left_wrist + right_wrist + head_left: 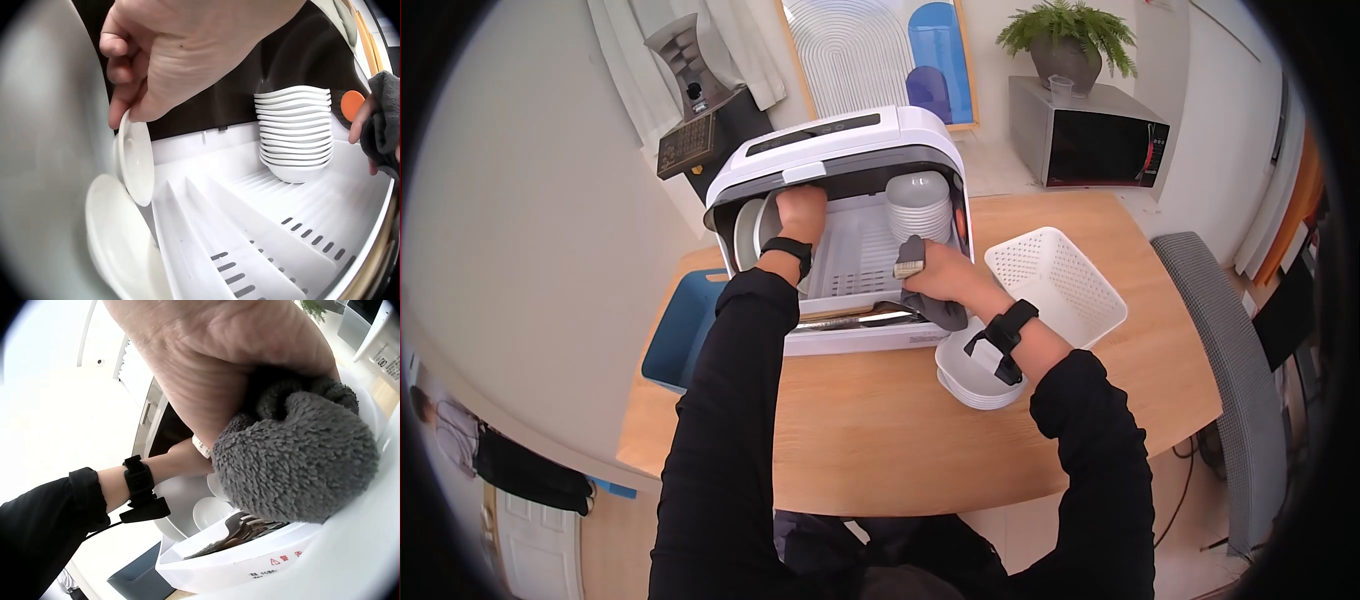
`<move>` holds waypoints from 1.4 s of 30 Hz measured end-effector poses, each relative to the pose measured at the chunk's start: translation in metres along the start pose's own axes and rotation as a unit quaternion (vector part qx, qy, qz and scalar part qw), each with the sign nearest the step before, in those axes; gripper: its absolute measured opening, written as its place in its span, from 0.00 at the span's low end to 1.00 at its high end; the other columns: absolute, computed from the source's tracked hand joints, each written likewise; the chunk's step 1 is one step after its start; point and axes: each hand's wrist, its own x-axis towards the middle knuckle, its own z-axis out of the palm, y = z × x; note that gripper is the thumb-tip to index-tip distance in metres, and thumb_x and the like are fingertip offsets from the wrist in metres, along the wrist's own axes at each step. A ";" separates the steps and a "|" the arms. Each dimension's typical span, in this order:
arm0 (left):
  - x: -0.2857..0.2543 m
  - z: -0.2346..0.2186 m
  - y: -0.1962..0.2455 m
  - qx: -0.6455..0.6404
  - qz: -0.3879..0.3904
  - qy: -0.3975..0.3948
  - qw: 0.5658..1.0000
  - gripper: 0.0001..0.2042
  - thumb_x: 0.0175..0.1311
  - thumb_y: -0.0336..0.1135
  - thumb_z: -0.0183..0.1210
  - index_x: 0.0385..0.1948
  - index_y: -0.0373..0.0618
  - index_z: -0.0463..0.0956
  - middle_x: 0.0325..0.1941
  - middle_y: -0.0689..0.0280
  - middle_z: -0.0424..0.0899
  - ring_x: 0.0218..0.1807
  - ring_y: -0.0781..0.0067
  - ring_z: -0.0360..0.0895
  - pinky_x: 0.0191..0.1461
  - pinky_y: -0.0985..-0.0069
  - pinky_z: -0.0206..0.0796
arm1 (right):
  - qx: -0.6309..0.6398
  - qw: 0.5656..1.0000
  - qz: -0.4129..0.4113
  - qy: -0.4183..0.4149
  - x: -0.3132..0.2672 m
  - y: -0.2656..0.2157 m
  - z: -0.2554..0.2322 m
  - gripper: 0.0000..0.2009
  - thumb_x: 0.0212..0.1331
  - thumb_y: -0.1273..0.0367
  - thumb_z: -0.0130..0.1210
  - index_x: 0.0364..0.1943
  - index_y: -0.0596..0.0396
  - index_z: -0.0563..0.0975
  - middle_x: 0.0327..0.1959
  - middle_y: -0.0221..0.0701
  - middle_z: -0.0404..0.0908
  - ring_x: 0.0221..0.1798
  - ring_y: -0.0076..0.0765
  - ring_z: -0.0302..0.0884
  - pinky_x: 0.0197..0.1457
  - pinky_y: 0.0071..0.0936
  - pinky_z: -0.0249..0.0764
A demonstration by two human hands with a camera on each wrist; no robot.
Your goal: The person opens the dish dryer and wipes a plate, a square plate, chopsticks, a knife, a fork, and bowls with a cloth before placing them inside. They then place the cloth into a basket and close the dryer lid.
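Inside the white dish cabinet [850, 338], my left hand [802, 212] pinches the top rim of a small white dish [137, 159] standing on edge at the left side. A larger white plate [119, 231] leans just below it. My right hand [945, 272] grips a dark grey cloth [297, 459] at the cabinet's front right edge. Close to that hand, a stack of white bowls [919, 205] stands inside on the right. Cutlery [850, 320] lies in the front tray. Below my right wrist, several white bowls [980, 385] are stacked on the table.
A blue bin [675, 330] stands left of the cabinet and a white perforated basket [1090, 290] to its right, both on the wooden table [870, 430]. Behind are a microwave [1090, 140] and a potted fern [1068, 50]. A grey chair [1215, 370] stands at the right.
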 end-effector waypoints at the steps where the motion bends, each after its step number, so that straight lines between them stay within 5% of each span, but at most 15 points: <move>1: 0.002 0.002 0.001 -0.001 -0.004 -0.005 1.000 0.08 0.56 0.30 0.61 0.35 0.54 0.85 0.42 0.66 0.87 0.47 0.65 0.84 0.42 0.71 0.75 | -0.001 1.000 0.005 -0.003 0.000 0.000 0.000 0.23 0.44 0.63 0.65 0.46 0.56 0.76 0.40 0.45 0.82 0.45 0.49 0.81 0.49 0.36 0.75; 15: 0.014 0.032 0.008 0.001 -0.030 -0.018 0.999 0.08 0.60 0.31 0.57 0.36 0.55 0.85 0.42 0.67 0.87 0.46 0.66 0.84 0.41 0.72 0.75 | 0.004 1.000 0.006 -0.008 -0.011 -0.013 -0.009 0.24 0.44 0.64 0.60 0.47 0.65 0.74 0.41 0.54 0.81 0.47 0.57 0.79 0.52 0.42 0.75; 18: 0.013 0.036 0.008 0.006 -0.024 -0.023 0.999 0.08 0.60 0.31 0.57 0.36 0.55 0.85 0.42 0.67 0.87 0.46 0.66 0.85 0.41 0.72 0.75 | -0.006 1.000 0.025 -0.012 -0.007 -0.008 -0.005 0.25 0.45 0.60 0.65 0.48 0.56 0.74 0.43 0.46 0.82 0.48 0.51 0.80 0.51 0.37 0.74; 38: -0.003 0.034 -0.008 -0.036 0.008 -0.009 0.999 0.07 0.56 0.27 0.60 0.34 0.48 0.85 0.40 0.61 0.87 0.46 0.61 0.85 0.41 0.71 0.78 | 0.015 1.000 0.008 -0.023 -0.007 -0.006 -0.007 0.23 0.47 0.62 0.64 0.48 0.56 0.74 0.43 0.43 0.82 0.47 0.46 0.80 0.51 0.34 0.74; 42: -0.012 0.026 -0.007 -0.063 0.037 0.060 0.996 0.06 0.54 0.27 0.58 0.30 0.47 0.84 0.36 0.61 0.86 0.41 0.61 0.85 0.38 0.69 0.77 | 0.030 0.999 0.008 -0.018 -0.006 -0.005 -0.006 0.23 0.47 0.63 0.65 0.47 0.57 0.75 0.43 0.42 0.82 0.46 0.45 0.80 0.51 0.33 0.74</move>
